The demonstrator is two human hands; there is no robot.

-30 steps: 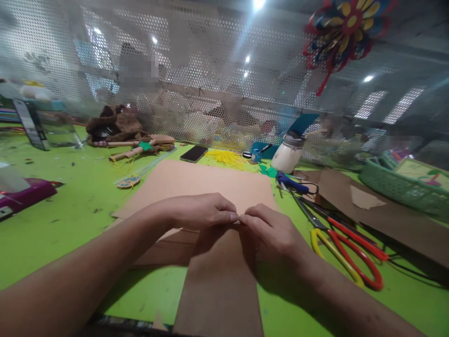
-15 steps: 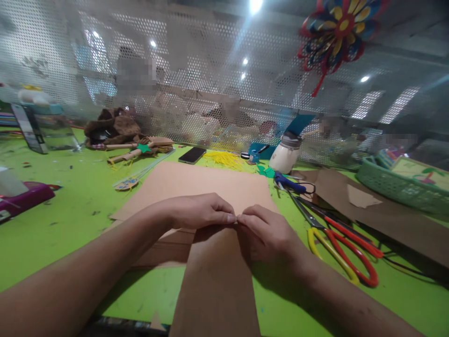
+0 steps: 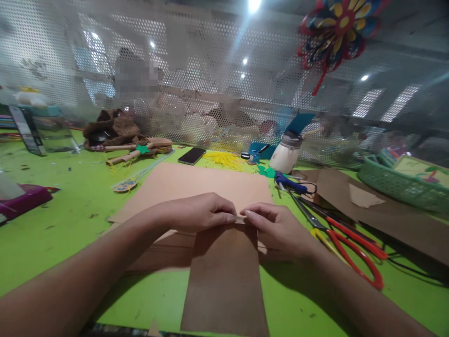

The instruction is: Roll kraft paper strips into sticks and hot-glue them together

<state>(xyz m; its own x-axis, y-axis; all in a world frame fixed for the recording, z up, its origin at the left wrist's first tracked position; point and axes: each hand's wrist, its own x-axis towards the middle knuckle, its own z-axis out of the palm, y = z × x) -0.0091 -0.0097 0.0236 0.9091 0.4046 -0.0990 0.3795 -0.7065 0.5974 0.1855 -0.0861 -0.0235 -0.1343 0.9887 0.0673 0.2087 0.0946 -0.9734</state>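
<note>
A strip of brown paper (image 3: pixel 226 281) hangs down toward me, its far edge folded or rolled into a narrow lip. My left hand (image 3: pixel 206 213) pinches that edge at its left and middle part, thumb on top. At the right end of the same edge, my right hand (image 3: pixel 277 224) has thumb and forefinger closed on the paper, the other fingers curled beneath. Under both hands lie larger light-brown sheets (image 3: pixel 206 180), partly covered by my arms.
Right of my hand lie scissors with red and yellow handles (image 3: pixel 351 252) and a blue-handled tool (image 3: pixel 291 182). A white jar (image 3: pixel 286 154), a phone (image 3: pixel 191 155) and yellow shreds (image 3: pixel 222 160) stand or lie farther back. A green basket (image 3: pixel 403 182) sits far right, a purple tape dispenser (image 3: pixel 26 201) left.
My right hand has shifted slightly right along the folded edge, showing more of the lip between my hands. The strip's lower end has swung a little to the right.
</note>
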